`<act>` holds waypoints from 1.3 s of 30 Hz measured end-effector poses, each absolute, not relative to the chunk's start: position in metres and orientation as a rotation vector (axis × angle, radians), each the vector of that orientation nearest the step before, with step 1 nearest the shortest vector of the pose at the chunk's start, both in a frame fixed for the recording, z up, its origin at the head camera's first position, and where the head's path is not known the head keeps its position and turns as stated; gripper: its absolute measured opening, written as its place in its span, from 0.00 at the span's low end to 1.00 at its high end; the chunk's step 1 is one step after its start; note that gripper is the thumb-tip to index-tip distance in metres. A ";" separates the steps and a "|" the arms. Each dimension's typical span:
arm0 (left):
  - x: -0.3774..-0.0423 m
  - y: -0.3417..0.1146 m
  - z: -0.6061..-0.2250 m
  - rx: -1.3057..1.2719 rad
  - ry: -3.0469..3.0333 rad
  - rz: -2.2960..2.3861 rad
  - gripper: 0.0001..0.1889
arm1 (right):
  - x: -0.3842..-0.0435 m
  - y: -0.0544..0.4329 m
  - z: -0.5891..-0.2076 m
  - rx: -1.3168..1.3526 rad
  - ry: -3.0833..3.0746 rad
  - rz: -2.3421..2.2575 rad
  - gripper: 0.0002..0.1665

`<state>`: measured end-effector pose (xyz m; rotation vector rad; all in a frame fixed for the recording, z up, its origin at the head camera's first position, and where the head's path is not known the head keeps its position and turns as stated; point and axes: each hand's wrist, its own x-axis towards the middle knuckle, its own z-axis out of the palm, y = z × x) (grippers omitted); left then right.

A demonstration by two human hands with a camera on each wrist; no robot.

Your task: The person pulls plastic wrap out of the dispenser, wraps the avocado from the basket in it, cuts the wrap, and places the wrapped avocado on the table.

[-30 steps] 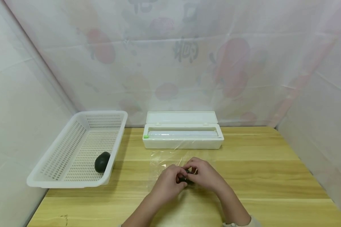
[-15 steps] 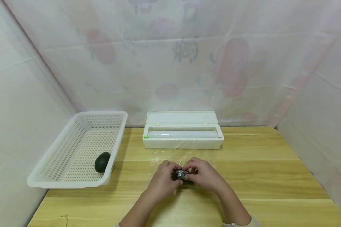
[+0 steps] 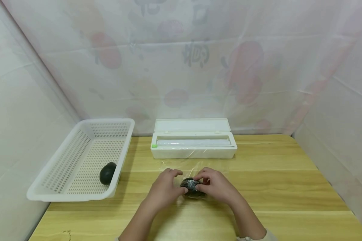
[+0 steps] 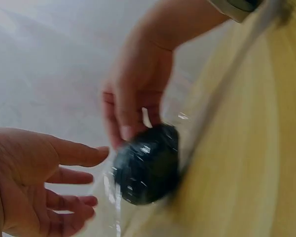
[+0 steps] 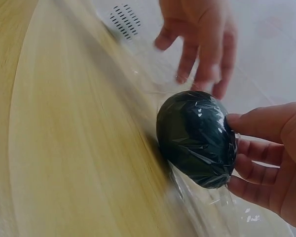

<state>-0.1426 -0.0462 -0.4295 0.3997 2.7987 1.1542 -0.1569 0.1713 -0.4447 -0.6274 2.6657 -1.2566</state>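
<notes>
A dark green avocado, wrapped in clear plastic film, sits on the wooden table between both hands. My right hand holds it from the right; in the right wrist view its thumb and fingers press against the wrapped avocado. To its left is my left hand, fingers spread and loosely bent, thumb close to the avocado. In the left wrist view, the left hand has nothing between its fingers. A sheet of cling film runs from the avocado toward the white dispenser box.
The dispenser's lid stands up, with the film roll visible inside and a green slider at its left end. At the left is a white perforated basket with another avocado. A printed curtain hangs behind.
My left hand has let go of the wrapped avocado and moved left, leaving more of it uncovered. The right hand has stayed in place on it. The head view has shifted slightly.
</notes>
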 end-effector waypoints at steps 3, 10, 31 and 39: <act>-0.141 -0.043 -0.425 0.490 2.826 1.209 0.23 | -0.157 0.172 -0.445 -0.634 2.669 -1.254 0.10; -0.137 -0.027 -0.439 0.828 2.918 1.004 0.19 | -0.159 0.171 -0.446 -0.596 2.658 -1.271 0.11; -0.146 -0.025 -0.454 0.890 3.033 0.826 0.24 | -0.159 0.172 -0.441 -0.685 2.841 -1.297 0.14; -0.150 -0.025 -0.454 0.927 2.985 0.770 0.23 | -0.157 0.169 -0.449 -0.761 2.910 -1.035 0.17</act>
